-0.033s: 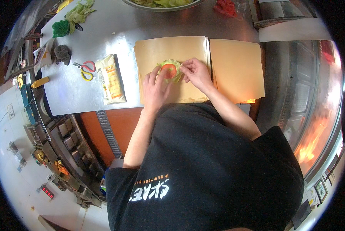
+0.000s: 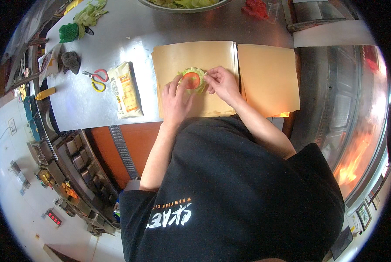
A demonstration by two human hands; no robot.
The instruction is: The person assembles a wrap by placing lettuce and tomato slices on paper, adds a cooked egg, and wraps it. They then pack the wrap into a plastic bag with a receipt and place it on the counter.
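A red-orange tomato slice (image 2: 194,79) lies on a small bed of pale green lettuce (image 2: 198,70), with something light at the lettuce's upper edge that I cannot make out. Beneath them is a stack of tan paper sheets (image 2: 213,54). My left hand (image 2: 174,102) comes from the near left, fingers apart, their tips touching the left side of the tomato and lettuce. On the other side, my right hand (image 2: 224,84) has thumb and fingertips pinched together at the lettuce's right edge.
A second tan paper stack (image 2: 269,76) lies to the right. Left are a white-and-yellow packet (image 2: 124,91), scissors (image 2: 98,78) and a dark scrubber (image 2: 70,61). Loose lettuce (image 2: 89,14), a lettuce bowl (image 2: 184,9) and a red bundle (image 2: 255,8) stand far back. Flames (image 2: 349,170) show at right.
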